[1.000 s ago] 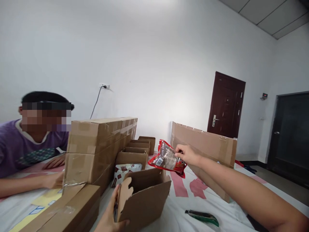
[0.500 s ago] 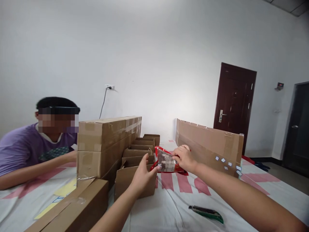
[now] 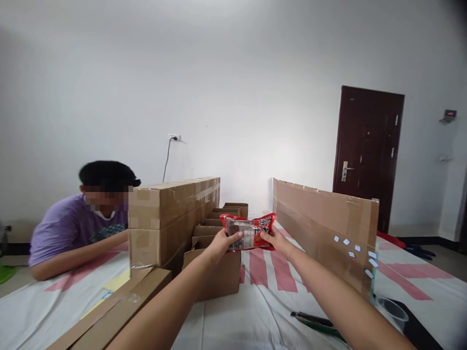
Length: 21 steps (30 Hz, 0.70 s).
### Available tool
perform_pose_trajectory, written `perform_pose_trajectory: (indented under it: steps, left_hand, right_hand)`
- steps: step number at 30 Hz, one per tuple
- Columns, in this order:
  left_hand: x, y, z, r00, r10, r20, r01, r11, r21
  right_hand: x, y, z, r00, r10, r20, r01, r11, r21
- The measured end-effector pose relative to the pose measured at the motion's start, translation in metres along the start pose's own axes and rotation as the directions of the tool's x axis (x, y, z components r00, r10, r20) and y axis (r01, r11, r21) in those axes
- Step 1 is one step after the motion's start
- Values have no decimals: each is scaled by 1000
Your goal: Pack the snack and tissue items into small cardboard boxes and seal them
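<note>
Both my hands hold a red snack packet (image 3: 250, 232) level, out in front of me, above a row of small open cardboard boxes (image 3: 215, 272). My left hand (image 3: 222, 243) grips the packet's left end with closed fingers. My right hand (image 3: 275, 239) pinches its right end. The packet hangs just over the nearest open box, not touching it.
Stacked long taped cartons (image 3: 171, 214) stand left of the row, another long carton (image 3: 324, 228) on the right. A green utility knife (image 3: 315, 323) and a tape roll (image 3: 392, 307) lie on the white cloth. A person in a purple shirt (image 3: 73, 228) leans on the table at left.
My left hand left the box flap and took hold of the packet's left end. The packet turned level between both hands. My view shifted right and farther from the boxes.
</note>
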<state>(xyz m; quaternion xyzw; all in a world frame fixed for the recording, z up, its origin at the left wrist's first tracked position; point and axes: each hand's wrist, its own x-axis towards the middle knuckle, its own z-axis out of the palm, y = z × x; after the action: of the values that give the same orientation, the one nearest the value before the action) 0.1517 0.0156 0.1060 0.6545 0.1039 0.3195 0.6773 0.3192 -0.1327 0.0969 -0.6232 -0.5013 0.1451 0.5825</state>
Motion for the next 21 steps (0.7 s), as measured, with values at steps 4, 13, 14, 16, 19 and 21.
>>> perform_pose_trajectory:
  steps: [4,13,14,16,19,21]
  left_hand:
    - [-42,-32,-2,996,-71,60,70,997,11]
    - [-95,-132,-64,950,-172,-261,220,961,166]
    - [-96,-138,-71,928,-148,-342,225,954,198]
    - [-100,-147,-83,865,-84,-494,241,934,263]
    - [-113,-159,-86,788,208,-579,196,808,556]
    - [-123,-166,-80,796,406,-449,155,580,800]
  right_hand:
    - [-44,26,25,962,156,224,-176,982,72]
    - [-78,123,123,992,69,109,-88,980,179]
    - [-76,131,135,994,87,61,-95,988,124]
    - [-76,146,155,991,130,-3,-130,990,-46]
    - [-81,164,174,992,125,-25,-126,941,-313]
    - [-85,169,178,996,91,-2,-84,913,-400]
